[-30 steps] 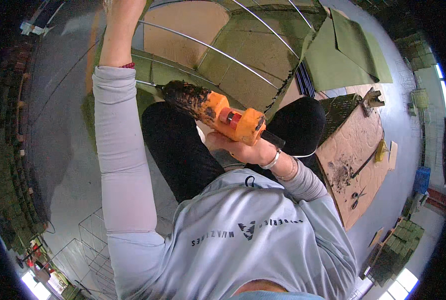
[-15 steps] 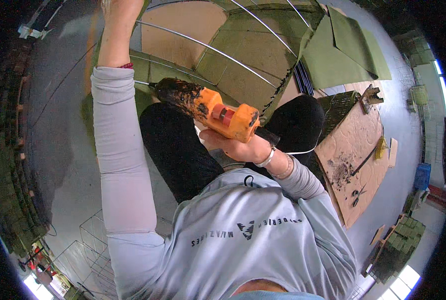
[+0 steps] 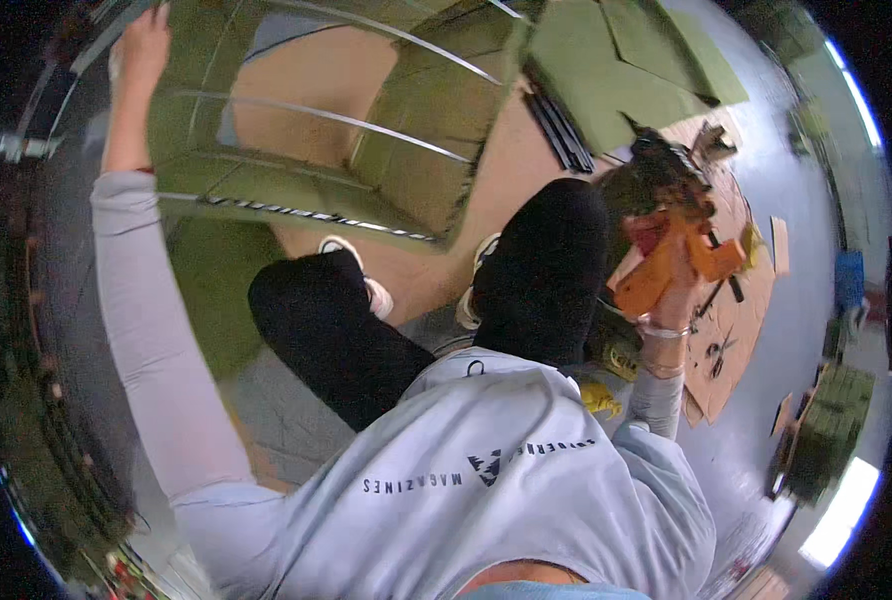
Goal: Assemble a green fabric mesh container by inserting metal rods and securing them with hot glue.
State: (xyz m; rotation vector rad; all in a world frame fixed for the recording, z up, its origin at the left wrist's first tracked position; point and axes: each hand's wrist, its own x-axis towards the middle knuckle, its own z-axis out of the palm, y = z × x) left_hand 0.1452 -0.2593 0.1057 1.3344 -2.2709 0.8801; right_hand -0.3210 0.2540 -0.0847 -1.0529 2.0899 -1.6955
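Note:
My right hand (image 3: 678,295) is wrapped round the grip of an orange hand-held power tool (image 3: 666,255). The tool's nose is smeared black, and motion blurs it. It is beside my right knee, over the cardboard. At the far left my left hand (image 3: 141,50) is stretched out near the outer side of a wire frame lined with green sheet (image 3: 416,110). Blur and the picture's rim hide what its fingers do. Bare metal rods (image 3: 326,122) cross the frame's open top. Black and white ties run along its near edge (image 3: 316,215).
Green sheets (image 3: 616,80) and a bundle of black strips (image 3: 558,130) lie beyond my knees. On the cardboard (image 3: 731,320) at right are scissors (image 3: 721,352) and a black-handled tool. A yellow item (image 3: 598,398) lies by my right hip. Stacked green bundles (image 3: 834,425) stand farther right.
My right hand has carried the orange tool from the frame's near edge to the right, over the cardboard. My left arm reaches farther left in the picture; the view has shifted.

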